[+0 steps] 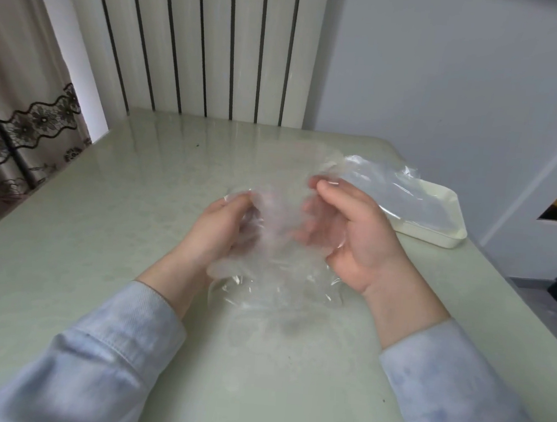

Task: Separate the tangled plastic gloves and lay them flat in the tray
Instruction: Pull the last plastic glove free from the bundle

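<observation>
A clump of clear, crinkled plastic gloves [279,245] hangs between my two hands above the pale green table. My left hand [222,229] pinches its left side between thumb and fingers. On the other side my right hand [353,233] grips the bundle, fingers curled around it. The bundle's lower end [272,292] trails onto the table near my wrists. To the right stands a white rectangular tray [438,231] with clear plastic gloves [398,188] lying in it; how flat they lie is hard to tell.
The table [97,244] ends at a rounded back edge in front of a white ribbed radiator [201,40]. A curtain [14,110] hangs at the left. The tray sits near the table's right edge, past which the floor [552,319] shows.
</observation>
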A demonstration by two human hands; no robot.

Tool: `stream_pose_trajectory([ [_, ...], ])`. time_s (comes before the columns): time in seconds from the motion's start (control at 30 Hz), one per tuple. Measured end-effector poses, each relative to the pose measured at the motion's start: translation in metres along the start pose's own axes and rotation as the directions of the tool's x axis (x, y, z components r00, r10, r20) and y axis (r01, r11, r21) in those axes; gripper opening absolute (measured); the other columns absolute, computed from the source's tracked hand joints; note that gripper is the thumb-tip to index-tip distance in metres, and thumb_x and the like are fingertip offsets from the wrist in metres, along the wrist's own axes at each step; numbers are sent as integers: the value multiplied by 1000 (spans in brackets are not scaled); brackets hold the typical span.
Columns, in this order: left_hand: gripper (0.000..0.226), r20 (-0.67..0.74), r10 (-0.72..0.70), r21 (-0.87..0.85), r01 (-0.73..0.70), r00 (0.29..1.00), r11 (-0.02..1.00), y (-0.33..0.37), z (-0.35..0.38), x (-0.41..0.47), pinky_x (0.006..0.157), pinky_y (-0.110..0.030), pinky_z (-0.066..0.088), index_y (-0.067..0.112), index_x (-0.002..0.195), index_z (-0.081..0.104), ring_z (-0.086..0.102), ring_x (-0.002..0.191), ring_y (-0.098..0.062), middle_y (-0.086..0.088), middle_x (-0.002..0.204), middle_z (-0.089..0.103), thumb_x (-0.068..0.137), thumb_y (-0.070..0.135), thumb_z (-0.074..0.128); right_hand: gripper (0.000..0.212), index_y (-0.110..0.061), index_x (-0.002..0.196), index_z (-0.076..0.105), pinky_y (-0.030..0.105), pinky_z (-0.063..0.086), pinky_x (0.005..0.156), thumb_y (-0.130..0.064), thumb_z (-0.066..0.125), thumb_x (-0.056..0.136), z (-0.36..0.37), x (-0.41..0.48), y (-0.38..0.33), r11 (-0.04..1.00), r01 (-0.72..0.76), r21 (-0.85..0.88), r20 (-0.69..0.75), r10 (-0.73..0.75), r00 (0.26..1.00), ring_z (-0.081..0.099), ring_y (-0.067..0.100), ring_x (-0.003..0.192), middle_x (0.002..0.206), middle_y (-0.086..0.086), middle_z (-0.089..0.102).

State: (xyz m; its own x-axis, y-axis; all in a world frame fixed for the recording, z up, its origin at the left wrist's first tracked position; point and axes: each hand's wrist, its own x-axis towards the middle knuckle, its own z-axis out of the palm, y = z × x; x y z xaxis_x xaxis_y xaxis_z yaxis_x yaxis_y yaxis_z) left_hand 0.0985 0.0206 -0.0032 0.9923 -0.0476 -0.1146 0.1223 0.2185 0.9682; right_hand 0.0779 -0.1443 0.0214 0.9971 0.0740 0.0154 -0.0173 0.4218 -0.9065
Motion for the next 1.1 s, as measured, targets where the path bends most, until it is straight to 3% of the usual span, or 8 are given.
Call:
stream_pose_trajectory([
  [0.1,20,48,2,34,-4,999,999,-5,3,0,39,-14,35,16,82,64,53,41,-7,5,54,58,100,17,55,10,-8,91,62,32,55,46,-7,58,100,0,7,12,990,27,-141,-125,-45,991,57,18,44,62,7,60],
  [0.2,28,106,7,49,-13,994,999,-9,3,0,45,-13,46,15,77,61,60,47,-1,8,45,56,101,8,48,8,-7,92,63,38,58,50,-10,63,99,-5,13,21,959,47,-278,-192,-104,976,55,21,46,61,6,61],
  [0.4,27,49,23,45,-25,999,999,-13,2,5,51,-13,48,16,102,72,69,63,-7,8,72,74,104,28,48,12,-4,95,62,39,60,49,-15,63,100,-3,16,29,955,3,-297,-217,-70,974,56,20,43,63,13,60],
  [0.6,73,86,-53,-96,61,995,994,-10,-1,7,67,-20,56,11,116,73,76,85,-15,-8,105,78,102,64,24,14,-4,92,60,42,60,59,-16,61,101,-1,18,33,958,-23,-286,-248,-51,967,57,22,46,65,13,61],
  [0.7,52,118,-14,-53,20,993,998,-10,2,4,77,-21,58,10,118,71,75,97,-15,-7,109,77,102,51,44,15,-6,91,60,54,57,74,-17,61,101,-2,18,35,950,-41,-311,-258,-43,965,59,25,52,65,11,66],
  [0.9,20,59,81,-78,-77,995,994,-12,0,5,53,-15,51,3,116,66,69,60,-5,5,69,73,103,12,54,12,-6,87,61,44,60,60,-12,62,98,-7,19,36,919,-121,-375,-222,37,974,64,23,52,69,7,66],
  [1.03,20,-20,116,34,-116,993,993,-13,-2,8,34,-11,30,10,112,70,46,36,1,-6,72,68,104,18,53,10,-19,86,71,37,63,68,-15,64,92,-31,25,32,694,-110,-711,-253,-106,962,70,18,63,73,-3,71],
  [1.1,24,-47,122,35,-120,991,992,-15,-5,13,41,-12,36,9,116,72,59,50,-6,-18,93,73,104,21,55,20,-27,90,73,22,54,67,-13,58,91,-46,24,24,501,-136,-855,-261,-188,947,67,13,75,80,-9,70],
])
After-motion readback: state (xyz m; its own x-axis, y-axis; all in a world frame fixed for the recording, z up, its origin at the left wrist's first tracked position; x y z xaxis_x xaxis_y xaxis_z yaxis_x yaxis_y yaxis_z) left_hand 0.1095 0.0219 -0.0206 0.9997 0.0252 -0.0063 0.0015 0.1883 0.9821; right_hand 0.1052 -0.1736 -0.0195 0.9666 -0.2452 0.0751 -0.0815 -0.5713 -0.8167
